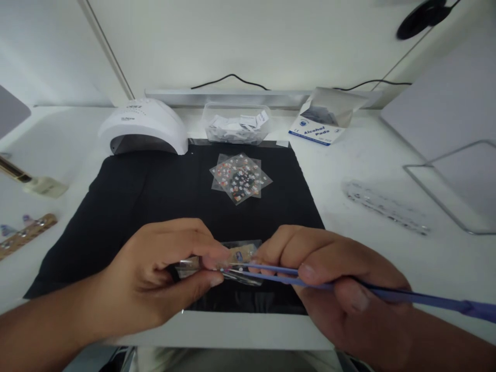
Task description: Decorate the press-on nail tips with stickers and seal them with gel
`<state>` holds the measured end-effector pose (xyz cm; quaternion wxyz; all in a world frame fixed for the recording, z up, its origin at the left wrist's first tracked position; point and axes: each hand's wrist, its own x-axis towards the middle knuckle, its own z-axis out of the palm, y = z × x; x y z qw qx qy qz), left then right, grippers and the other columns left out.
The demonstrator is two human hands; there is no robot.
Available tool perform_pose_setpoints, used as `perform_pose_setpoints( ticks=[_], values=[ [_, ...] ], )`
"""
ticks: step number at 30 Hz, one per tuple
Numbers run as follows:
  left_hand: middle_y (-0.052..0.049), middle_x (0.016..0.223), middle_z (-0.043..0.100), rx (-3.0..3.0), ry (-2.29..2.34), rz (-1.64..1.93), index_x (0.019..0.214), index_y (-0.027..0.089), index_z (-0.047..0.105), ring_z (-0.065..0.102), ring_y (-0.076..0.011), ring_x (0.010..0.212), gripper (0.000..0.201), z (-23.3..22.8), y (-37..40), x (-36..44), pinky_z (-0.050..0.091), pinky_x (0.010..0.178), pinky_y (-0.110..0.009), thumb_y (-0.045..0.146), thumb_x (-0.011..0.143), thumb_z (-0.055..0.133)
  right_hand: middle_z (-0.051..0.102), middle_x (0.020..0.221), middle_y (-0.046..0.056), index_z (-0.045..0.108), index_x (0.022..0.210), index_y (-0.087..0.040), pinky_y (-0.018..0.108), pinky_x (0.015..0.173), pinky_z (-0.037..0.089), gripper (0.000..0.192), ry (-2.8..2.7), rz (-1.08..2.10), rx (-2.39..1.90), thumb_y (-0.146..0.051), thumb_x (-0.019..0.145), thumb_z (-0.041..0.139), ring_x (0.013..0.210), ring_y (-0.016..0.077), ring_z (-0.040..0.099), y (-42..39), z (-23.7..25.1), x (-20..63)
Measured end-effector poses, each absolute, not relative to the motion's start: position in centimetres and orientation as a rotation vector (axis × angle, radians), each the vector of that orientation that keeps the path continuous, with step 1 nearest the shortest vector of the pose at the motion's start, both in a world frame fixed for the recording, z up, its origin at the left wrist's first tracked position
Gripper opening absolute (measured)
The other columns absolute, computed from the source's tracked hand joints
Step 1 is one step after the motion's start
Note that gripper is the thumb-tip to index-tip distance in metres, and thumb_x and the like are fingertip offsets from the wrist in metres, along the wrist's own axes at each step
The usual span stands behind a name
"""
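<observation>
Left hand [155,274] pinched closed on small clear sticker sheet [240,253], at 6 o'clock on black mat [155,191]. Right hand [329,279] closed around blue tweezers [387,295], tips touching the sheet.

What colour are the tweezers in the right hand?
The tweezers in the right hand are blue-purple, seen in the head view.

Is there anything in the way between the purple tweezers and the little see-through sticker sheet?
Nothing visible. The right hand holds the thin purple tweezers, whose tips already reach the small clear plastic sticker sheet pinched in the left hand, over the black cloth mat.
</observation>
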<state>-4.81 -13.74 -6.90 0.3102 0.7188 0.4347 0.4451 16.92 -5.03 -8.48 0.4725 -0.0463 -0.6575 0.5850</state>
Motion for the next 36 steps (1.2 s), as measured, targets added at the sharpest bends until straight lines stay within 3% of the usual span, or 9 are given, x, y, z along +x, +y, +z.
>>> perform_pose_setpoints(
  ticks=[11,36],
  values=[
    [0.002,0.081,0.063,1.859,1.177,1.179,0.096,0.02,0.067,0.062,-0.0078,0.072,0.02,-6.85,-13.66,-4.67,0.051,0.063,-0.017,0.003,0.085,0.066,0.065,0.072,0.009,0.076,0.107,-0.019,0.045,0.061,0.06,0.028,-1.614,1.431,-0.077,-0.024,0.094,0.051,0.068,0.0239,0.066,-5.12,-8.62,16.84],
    [-0.002,0.088,0.066,1.737,1.192,1.154,0.108,0.023,0.068,0.065,-0.0122,0.075,0.031,-7.1,-13.78,-4.66,0.052,0.064,-0.022,0.005,0.083,0.068,0.064,0.065,0.007,0.077,0.105,-0.023,0.044,0.061,0.061,0.026,-1.611,1.39,-0.118,-0.025,0.095,0.054,0.066,0.0244,0.067,-5.42,-8.34,16.52]
  ],
)
